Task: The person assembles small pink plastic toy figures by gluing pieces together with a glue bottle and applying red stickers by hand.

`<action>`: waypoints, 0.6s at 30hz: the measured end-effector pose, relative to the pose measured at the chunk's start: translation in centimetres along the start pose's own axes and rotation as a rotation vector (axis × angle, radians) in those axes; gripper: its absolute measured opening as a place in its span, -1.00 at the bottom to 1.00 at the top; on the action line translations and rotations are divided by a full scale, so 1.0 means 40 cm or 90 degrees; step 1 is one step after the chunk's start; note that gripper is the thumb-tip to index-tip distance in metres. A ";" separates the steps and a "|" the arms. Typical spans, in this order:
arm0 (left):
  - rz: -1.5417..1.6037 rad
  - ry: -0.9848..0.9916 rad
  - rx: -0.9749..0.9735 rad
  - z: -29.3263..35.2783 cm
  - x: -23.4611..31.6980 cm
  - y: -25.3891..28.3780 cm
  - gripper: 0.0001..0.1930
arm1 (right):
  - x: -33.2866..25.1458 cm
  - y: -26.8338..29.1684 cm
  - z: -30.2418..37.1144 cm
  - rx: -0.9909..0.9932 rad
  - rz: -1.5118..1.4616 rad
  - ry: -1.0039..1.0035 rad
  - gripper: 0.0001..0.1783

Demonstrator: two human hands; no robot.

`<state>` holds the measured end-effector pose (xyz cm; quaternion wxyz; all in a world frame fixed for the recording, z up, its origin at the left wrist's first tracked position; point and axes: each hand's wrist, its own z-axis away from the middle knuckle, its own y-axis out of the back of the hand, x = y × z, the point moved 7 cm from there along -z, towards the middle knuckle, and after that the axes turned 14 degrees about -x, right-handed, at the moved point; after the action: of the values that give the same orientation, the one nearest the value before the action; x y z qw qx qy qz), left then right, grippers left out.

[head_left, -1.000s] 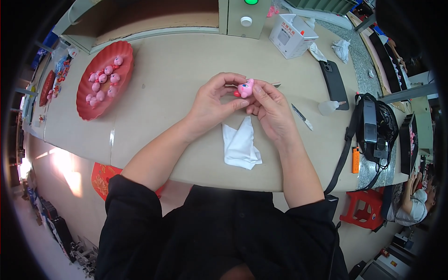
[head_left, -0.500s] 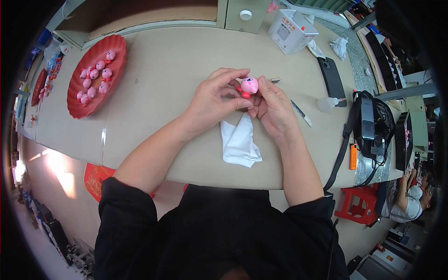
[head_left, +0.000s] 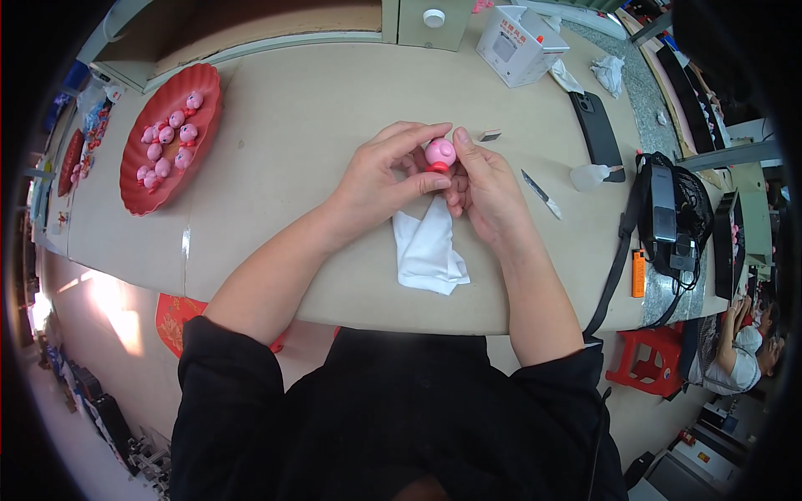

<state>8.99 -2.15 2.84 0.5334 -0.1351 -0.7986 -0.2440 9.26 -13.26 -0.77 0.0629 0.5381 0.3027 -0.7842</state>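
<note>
Over the middle of the table, a small round pink figurine with red feet is held between my two hands. My left hand curls round its left side, forefinger at the top and thumb at the red feet. On the other side, my right hand has its thumb beside the figurine and its fingers bent underneath. The figurine's eyes do not show. Just below the hands lies a folded white cloth. A thin knife rests right of my right hand, and a small block lies beyond it.
A scalloped red tray with several similar figurines stands at the far left. Rightward are a white box, a black phone, a small squeeze bottle, an orange lighter and a black mesh bag. Another person sits at far right.
The figurine has been turned in my fingers, so its eyes no longer show. My right thumb has shifted a little up and left. The view has shifted slightly.
</note>
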 end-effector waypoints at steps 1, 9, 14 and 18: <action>-0.021 0.004 -0.004 0.001 -0.002 0.001 -0.53 | 0.001 0.001 0.000 0.014 0.007 -0.005 -0.49; -0.045 0.011 -0.002 -0.001 0.005 -0.002 -0.58 | 0.000 -0.005 0.000 -0.003 0.002 0.015 -0.48; -0.043 -0.026 -0.001 -0.001 0.013 0.000 -0.58 | -0.007 -0.008 0.004 0.002 0.007 0.030 -0.49; -0.093 -0.046 -0.010 -0.001 0.019 -0.002 -0.58 | -0.008 -0.012 0.006 -0.011 0.008 0.035 -0.48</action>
<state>8.67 -2.26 3.54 0.4841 -0.0892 -0.8230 -0.2836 9.01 -13.06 -0.24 0.0644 0.5611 0.3078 -0.7657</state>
